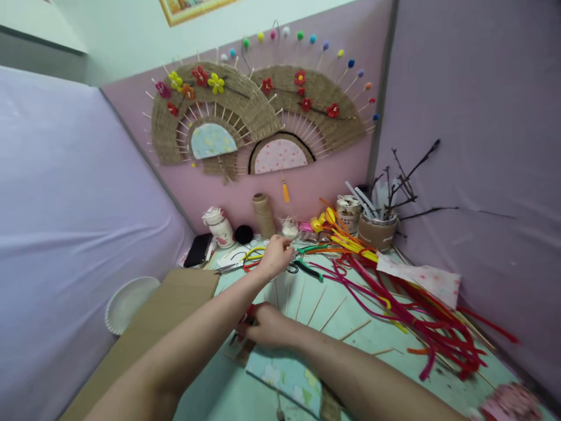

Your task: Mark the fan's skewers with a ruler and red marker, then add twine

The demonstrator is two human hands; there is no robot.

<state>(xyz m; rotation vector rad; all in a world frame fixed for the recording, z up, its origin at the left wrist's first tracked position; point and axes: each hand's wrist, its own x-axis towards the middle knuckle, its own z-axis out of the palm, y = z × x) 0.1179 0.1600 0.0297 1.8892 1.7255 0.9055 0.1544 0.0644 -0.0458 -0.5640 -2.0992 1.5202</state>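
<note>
Left grip [277, 257] is just beside green-handled pliers [310, 270].

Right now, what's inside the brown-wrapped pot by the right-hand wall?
Dark twigs and pale sticks poke up out of the brown-wrapped pot. Their lower ends, and anything else down inside, are hidden by its side.

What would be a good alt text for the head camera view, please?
A person's left hand is beside green-handled pliers, while the right hand is beside a blue floral cloth piece, with thin sticks fanned out beyond it. Red, pink and yellow fuzzy strips lie to the right; two flower-decorated fans hang on a pink panel behind.
</note>
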